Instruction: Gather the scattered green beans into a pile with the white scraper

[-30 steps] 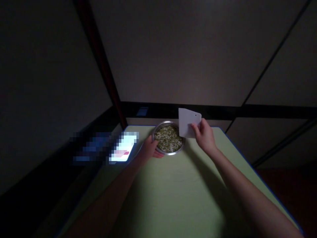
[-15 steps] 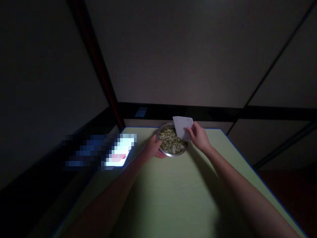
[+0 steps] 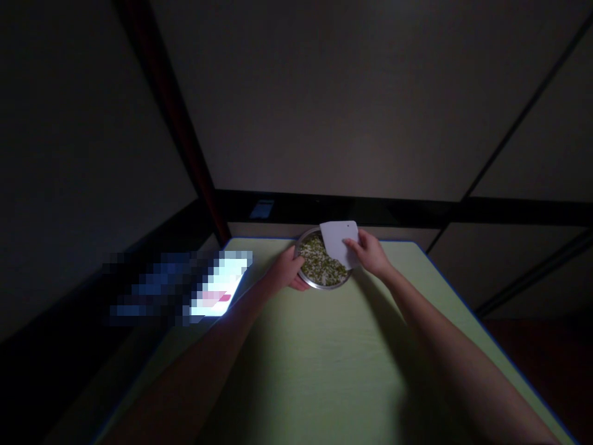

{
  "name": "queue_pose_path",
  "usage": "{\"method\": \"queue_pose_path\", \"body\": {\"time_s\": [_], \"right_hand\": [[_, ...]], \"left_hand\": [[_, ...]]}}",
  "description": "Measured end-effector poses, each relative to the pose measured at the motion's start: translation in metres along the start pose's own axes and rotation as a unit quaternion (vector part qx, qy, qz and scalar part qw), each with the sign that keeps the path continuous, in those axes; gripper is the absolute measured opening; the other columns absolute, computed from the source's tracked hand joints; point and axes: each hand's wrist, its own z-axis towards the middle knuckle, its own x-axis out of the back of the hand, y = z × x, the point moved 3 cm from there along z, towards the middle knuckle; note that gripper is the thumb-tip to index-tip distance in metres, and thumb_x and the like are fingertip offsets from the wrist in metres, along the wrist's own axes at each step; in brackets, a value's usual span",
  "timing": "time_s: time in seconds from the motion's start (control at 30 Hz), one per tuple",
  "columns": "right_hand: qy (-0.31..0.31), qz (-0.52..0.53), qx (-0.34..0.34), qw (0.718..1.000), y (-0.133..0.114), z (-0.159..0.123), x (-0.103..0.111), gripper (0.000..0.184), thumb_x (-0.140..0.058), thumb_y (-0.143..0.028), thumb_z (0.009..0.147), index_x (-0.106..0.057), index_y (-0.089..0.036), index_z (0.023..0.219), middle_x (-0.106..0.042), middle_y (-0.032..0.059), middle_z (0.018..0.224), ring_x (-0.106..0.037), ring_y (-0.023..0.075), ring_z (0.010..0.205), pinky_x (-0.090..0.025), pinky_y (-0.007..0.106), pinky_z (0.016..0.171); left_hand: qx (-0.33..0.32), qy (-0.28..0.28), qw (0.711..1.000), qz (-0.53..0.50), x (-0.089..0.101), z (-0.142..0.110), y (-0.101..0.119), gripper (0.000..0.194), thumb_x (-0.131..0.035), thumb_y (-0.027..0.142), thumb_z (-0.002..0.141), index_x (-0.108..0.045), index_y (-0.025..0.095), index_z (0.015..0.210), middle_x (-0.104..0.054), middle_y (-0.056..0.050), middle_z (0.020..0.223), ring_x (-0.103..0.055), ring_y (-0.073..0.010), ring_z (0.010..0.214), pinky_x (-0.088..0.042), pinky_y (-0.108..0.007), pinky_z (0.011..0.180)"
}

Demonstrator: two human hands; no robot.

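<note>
A round metal bowl [image 3: 319, 287] sits near the far edge of the green table [image 3: 315, 352], filled with a green and white mix of small grains or beans [image 3: 317, 259]. My left hand [image 3: 288, 269] is closed on the bowl's left rim, thumb over the edge and fingers beneath. My right hand [image 3: 369, 252] pinches a flat white dough scraper [image 3: 338, 238] with a small hole in its top corner. The scraper's lower edge is down in the mix at the bowl's right side, so that edge is hidden.
A bright screen [image 3: 222, 281], blurred out, lies at the table's left edge beside my left forearm. Behind the table stands a panelled wall [image 3: 324, 123] with a dark glossy band [image 3: 398, 213]. The room is dim.
My right hand has brought the scraper down and left, from the bowl's right rim into the mix. The bowl and my left hand appear slightly farther right in view.
</note>
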Motion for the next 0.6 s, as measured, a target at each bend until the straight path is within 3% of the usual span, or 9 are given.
{"method": "queue_pose_path", "body": {"time_s": [0.17, 0.6], "right_hand": [[-0.009, 0.029, -0.009, 0.999, 0.006, 0.001, -0.002, 0.03, -0.059, -0.043, 0.081, -0.061, -0.015, 0.094, -0.07, 0.0068, 0.087, -0.06, 0.0184, 0.072, -0.048, 0.029, 0.063], [0.006, 0.052, -0.017, 0.998, 0.013, -0.001, 0.001, 0.032, -0.06, -0.044, 0.08, -0.061, -0.015, 0.093, -0.069, 0.0067, 0.086, -0.059, 0.018, 0.072, -0.049, 0.03, 0.063]], "left_hand": [[-0.002, -0.024, 1.0, 0.009, -0.001, 0.004, 0.004, 0.051, -0.045, 0.031, 0.088, -0.042, 0.018, 0.137, -0.071, -0.007, 0.066, -0.068, -0.0209, 0.049, -0.055, -0.029, 0.048], [0.01, 0.0, 1.0, 0.005, -0.001, 0.011, 0.006, 0.05, -0.052, 0.032, 0.085, -0.048, 0.019, 0.133, -0.073, -0.008, 0.071, -0.068, -0.0209, 0.051, -0.055, -0.026, 0.047]]}}
